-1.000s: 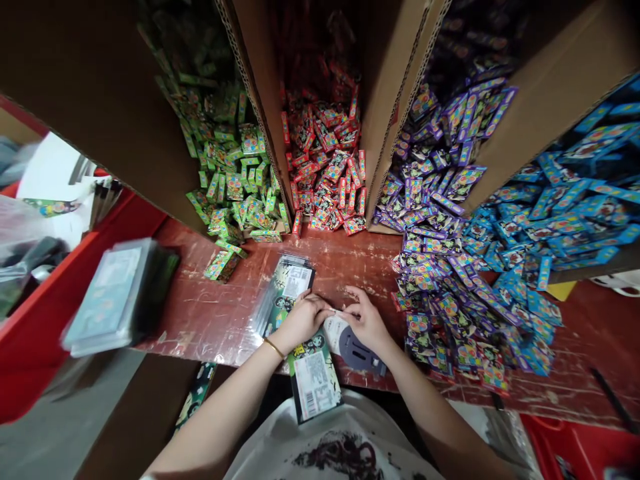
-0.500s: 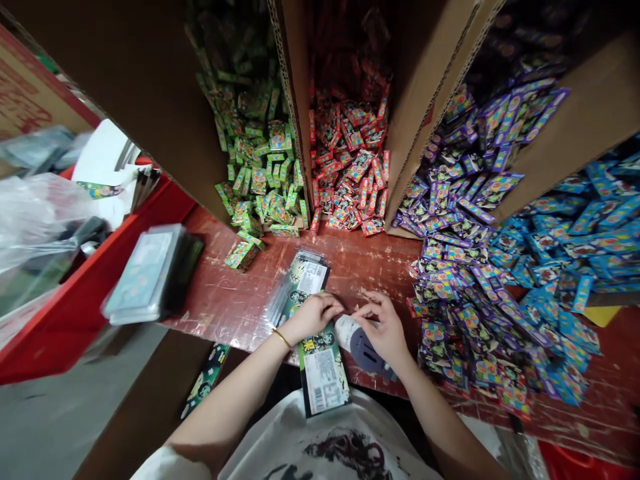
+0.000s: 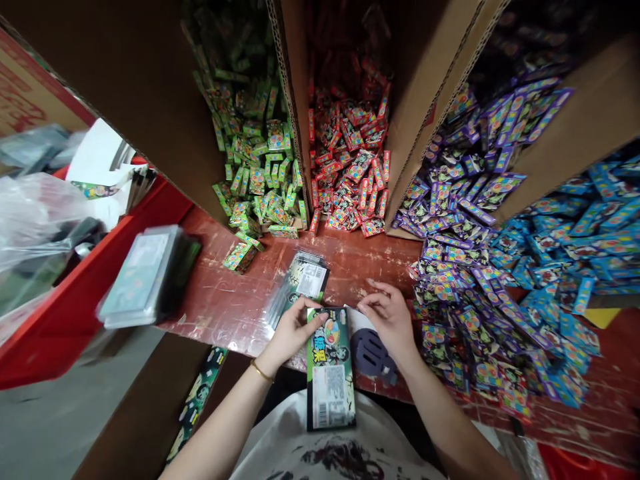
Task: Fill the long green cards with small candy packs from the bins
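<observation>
My left hand (image 3: 298, 328) pinches the upper left corner of a green and black printed card (image 3: 331, 370), which lies upright against my lap at the table edge. Just right of the card, my right hand (image 3: 387, 317) has its thumb and index finger together at the edge of a white and dark purple piece (image 3: 370, 350); whether it grips that piece I cannot make out. Behind my left hand lies a stack of clear plastic packs with printed cards (image 3: 307, 275).
Tall cardboard boxes (image 3: 400, 113) hold green packets (image 3: 257, 180), red packets (image 3: 355, 173) and purple packets (image 3: 450, 220). Blue packets (image 3: 575, 233) spread at the right. Clear trays (image 3: 140, 277) are stacked at left, beside a red bin (image 3: 65, 313).
My left hand has moved left and a little down, to the card's upper corner. The card's upper part is now uncovered. My right hand has shifted slightly right and up.
</observation>
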`<state>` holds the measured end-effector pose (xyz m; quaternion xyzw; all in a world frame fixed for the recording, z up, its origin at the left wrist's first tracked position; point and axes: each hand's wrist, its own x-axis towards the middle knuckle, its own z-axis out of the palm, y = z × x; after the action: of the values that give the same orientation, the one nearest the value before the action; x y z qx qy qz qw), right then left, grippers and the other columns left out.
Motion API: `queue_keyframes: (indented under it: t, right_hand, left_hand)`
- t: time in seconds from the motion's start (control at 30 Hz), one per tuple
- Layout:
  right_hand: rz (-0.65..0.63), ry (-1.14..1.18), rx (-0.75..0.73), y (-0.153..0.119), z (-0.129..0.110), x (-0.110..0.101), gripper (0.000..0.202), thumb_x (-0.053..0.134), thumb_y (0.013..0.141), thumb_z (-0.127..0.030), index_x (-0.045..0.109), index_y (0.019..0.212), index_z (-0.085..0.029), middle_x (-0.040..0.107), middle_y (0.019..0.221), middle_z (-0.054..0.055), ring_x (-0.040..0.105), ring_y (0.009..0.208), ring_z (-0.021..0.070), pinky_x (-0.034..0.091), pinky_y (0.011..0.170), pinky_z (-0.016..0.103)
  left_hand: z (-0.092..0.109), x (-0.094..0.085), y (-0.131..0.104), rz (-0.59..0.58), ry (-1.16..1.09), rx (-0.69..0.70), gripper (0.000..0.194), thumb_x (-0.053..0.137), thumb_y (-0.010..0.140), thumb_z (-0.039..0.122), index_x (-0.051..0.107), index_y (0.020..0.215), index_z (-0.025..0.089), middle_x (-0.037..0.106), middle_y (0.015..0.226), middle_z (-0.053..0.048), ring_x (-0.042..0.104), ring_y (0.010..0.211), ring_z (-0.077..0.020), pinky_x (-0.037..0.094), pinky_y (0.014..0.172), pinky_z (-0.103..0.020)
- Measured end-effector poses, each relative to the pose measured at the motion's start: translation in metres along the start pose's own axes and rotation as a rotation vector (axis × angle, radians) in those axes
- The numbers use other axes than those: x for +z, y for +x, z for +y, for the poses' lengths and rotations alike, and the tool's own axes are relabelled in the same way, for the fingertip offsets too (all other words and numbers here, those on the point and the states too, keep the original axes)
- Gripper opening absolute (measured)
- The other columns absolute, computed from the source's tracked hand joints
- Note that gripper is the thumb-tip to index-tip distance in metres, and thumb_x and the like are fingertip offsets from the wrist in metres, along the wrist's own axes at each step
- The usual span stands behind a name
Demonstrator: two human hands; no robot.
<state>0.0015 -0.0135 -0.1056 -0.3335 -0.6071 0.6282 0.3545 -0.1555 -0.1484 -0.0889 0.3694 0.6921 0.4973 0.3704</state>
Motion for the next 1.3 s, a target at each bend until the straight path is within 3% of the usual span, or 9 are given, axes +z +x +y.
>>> queue_keyframes:
  t: [0.1, 0.23, 0.4, 0.67, 0.93, 1.03, 1.13, 1.2, 1.3]
  right_hand:
    - [-0.076, 0.096, 0.039, 0.009, -0.031, -0.004, 0.046, 0.071, 0.071, -0.024, 0.043, 0.107, -0.023, 0.065, 0.073, -0.003, 0.063, 0.069, 0.0149, 0.05, 0.069, 0.03]
    - [-0.273, 0.078, 0.082, 0.019, -0.053, -0.005, 0.048, 0.072, 0.069, -0.02, 0.044, 0.109, -0.022, 0.065, 0.072, -0.003, 0.061, 0.065, 0.013, 0.049, 0.065, 0.028]
    - [-0.391, 0.027, 0.076, 0.024, -0.046, -0.005, 0.049, 0.07, 0.069, -0.019, 0.044, 0.111, -0.022, 0.063, 0.072, -0.004, 0.06, 0.063, 0.0129, 0.047, 0.062, 0.027]
    - [-0.377, 0.008, 0.054, 0.02, -0.042, 0.002, 0.049, 0.07, 0.067, -0.017, 0.046, 0.109, -0.022, 0.062, 0.071, -0.005, 0.058, 0.062, 0.0116, 0.046, 0.062, 0.026]
    - [-0.331, 0.371, 0.611, 0.017, -0.033, 0.013, 0.033, 0.074, 0.059, -0.029, 0.057, 0.085, -0.018, 0.067, 0.08, 0.004, 0.065, 0.072, 0.0192, 0.052, 0.064, 0.031]
    - [-0.244, 0.393, 0.479, 0.006, -0.029, 0.004, 0.041, 0.069, 0.068, -0.041, 0.055, 0.101, -0.02, 0.069, 0.085, 0.005, 0.066, 0.076, 0.0205, 0.052, 0.066, 0.033]
    - [-0.362, 0.259, 0.323, -0.01, -0.032, -0.013, 0.065, 0.075, 0.065, -0.036, 0.042, 0.12, -0.024, 0.068, 0.08, 0.002, 0.066, 0.074, 0.0194, 0.051, 0.067, 0.033]
    - [-0.409, 0.125, 0.254, -0.019, -0.042, -0.023, 0.068, 0.077, 0.064, -0.028, 0.039, 0.121, -0.025, 0.066, 0.076, -0.001, 0.065, 0.07, 0.0176, 0.051, 0.068, 0.032]
    - [-0.261, -0.044, 0.112, -0.021, -0.069, -0.029, 0.052, 0.071, 0.069, -0.024, 0.044, 0.113, -0.024, 0.065, 0.08, 0.001, 0.065, 0.072, 0.0179, 0.051, 0.07, 0.034]
  left_hand:
    - [0.014, 0.014, 0.006, -0.094, -0.269, 0.015, 0.019, 0.063, 0.079, 0.032, 0.05, 0.087, 0.019, 0.065, 0.091, -0.004, 0.062, 0.083, -0.0174, 0.048, 0.077, -0.032]
    - [0.022, 0.034, 0.01, -0.083, -0.354, 0.102, 0.021, 0.067, 0.076, 0.025, 0.048, 0.083, 0.02, 0.065, 0.097, -0.005, 0.059, 0.096, -0.0182, 0.043, 0.088, -0.035]
    - [0.014, 0.043, 0.007, 0.004, -0.272, 0.053, 0.018, 0.062, 0.079, 0.029, 0.05, 0.089, 0.02, 0.06, 0.089, -0.001, 0.057, 0.084, -0.0159, 0.045, 0.077, -0.029]
    - [0.017, 0.042, 0.004, 0.029, -0.234, 0.008, 0.012, 0.05, 0.085, 0.031, 0.053, 0.091, 0.021, 0.055, 0.084, 0.0, 0.054, 0.082, -0.0165, 0.044, 0.077, -0.028]
    - [0.026, 0.048, 0.004, 0.095, -0.196, 0.026, 0.028, 0.068, 0.074, 0.036, 0.049, 0.087, 0.02, 0.057, 0.08, 0.0, 0.058, 0.079, -0.0161, 0.046, 0.073, -0.027]
    - [0.026, 0.036, 0.014, 0.244, -0.28, -0.037, 0.033, 0.068, 0.073, 0.038, 0.047, 0.093, 0.022, 0.055, 0.072, 0.004, 0.058, 0.064, -0.0128, 0.047, 0.061, -0.023]
    - [0.028, 0.014, 0.028, 0.432, -0.468, -0.029, 0.039, 0.065, 0.076, 0.04, 0.044, 0.106, 0.025, 0.058, 0.082, 0.002, 0.059, 0.064, -0.0115, 0.049, 0.062, -0.023]
    - [0.035, -0.002, 0.036, 0.465, -0.494, 0.023, 0.044, 0.062, 0.078, 0.043, 0.042, 0.114, 0.025, 0.059, 0.097, -0.003, 0.062, 0.078, -0.0149, 0.051, 0.072, -0.029]
    - [0.058, -0.014, 0.037, 0.503, -0.167, 0.261, 0.067, 0.071, 0.069, 0.046, 0.039, 0.124, 0.025, 0.05, 0.124, -0.01, 0.051, 0.114, -0.0255, 0.041, 0.096, -0.041]
